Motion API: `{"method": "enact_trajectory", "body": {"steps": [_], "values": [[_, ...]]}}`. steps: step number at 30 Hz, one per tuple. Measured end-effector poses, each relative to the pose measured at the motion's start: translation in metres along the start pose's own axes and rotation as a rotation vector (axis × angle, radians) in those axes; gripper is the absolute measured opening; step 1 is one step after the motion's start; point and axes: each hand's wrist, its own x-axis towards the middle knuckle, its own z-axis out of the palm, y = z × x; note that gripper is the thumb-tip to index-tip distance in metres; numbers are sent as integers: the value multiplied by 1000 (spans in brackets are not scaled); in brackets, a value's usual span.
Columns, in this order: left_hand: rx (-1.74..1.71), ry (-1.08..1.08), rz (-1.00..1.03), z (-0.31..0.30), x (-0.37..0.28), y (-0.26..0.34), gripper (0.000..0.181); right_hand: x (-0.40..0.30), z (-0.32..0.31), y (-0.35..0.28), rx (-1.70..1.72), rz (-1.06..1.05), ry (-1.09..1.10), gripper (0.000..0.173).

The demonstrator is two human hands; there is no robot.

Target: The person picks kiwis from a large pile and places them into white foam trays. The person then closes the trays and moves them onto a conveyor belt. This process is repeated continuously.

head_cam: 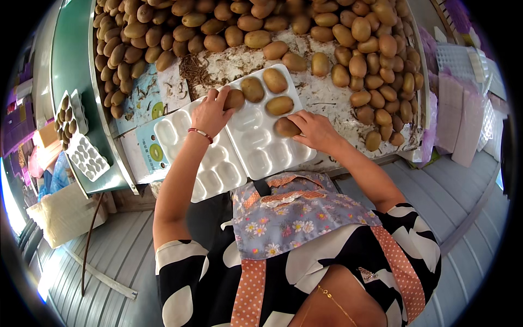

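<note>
Two white plastic compartment trays lie side by side, tilted, at the table's near edge: the right tray (261, 157) and the left tray (216, 153). My left hand (211, 111) grips a kiwifruit (234, 99) at the upper left corner of the right tray. My right hand (314, 130) has its fingers on another kiwifruit (286, 127) at that tray's right side. Between my hands, a kiwifruit (252, 89), one at the top corner (275, 80) and one below it (279, 105) sit in compartments. The left tray's visible compartments hold no fruit.
A large heap of kiwifruit (196, 20) spans the table's back and continues down its right side (380, 81). Dry brown debris (196, 75) litters the surface. On the green surface at left stand a filled tray (65, 118) and an unfilled tray (86, 157). Packing trays (457, 61) are stacked at right.
</note>
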Motion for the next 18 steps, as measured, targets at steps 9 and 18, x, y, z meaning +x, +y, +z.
{"method": "enact_trajectory", "body": {"steps": [9,18], "values": [[-73,-38,-432,22,9,33,54,-6,14,-23,-68,170,128,47],[-1663,79,-629,27,-28,-1,46,9,-7,1,948,569,211,20]]}}
